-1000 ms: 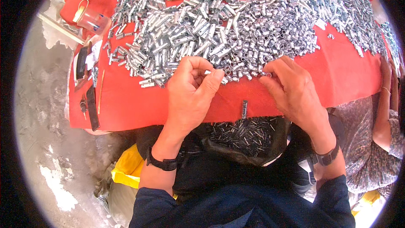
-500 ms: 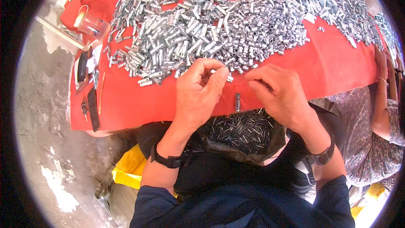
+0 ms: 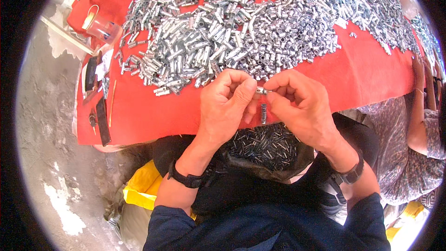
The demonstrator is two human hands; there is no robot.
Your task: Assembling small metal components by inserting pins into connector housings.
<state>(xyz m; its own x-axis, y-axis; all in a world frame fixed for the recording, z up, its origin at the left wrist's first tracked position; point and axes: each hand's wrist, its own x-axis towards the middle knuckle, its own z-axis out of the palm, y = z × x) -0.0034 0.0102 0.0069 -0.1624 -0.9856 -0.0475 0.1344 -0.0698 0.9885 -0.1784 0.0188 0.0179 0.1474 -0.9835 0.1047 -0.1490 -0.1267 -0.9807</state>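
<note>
A small silvery metal sleeve [image 3: 261, 91] is pinched between both hands over the red cloth [image 3: 362, 79]. My left hand [image 3: 227, 100] grips its left end between thumb and forefinger. From the other side, the fingertips of my right hand [image 3: 297, 109] close on its right end. Just below, a darker metal tube [image 3: 264, 113] stands or lies by the cloth's near edge; I cannot tell which. A large heap of shiny short tubes and sleeves [image 3: 223, 32] spreads beyond my fingers.
A dark open bag [image 3: 265, 146] of thin metal pins sits at my lap. To the left lie a black strip [image 3: 102, 121], a thin stick [image 3: 112, 102] and a clear plastic jar [image 3: 103, 30]. Another person's arm [image 3: 417, 121] rests at the right edge.
My right hand has moved left and now meets the sleeve held by my left hand. My left hand has shifted slightly right.
</note>
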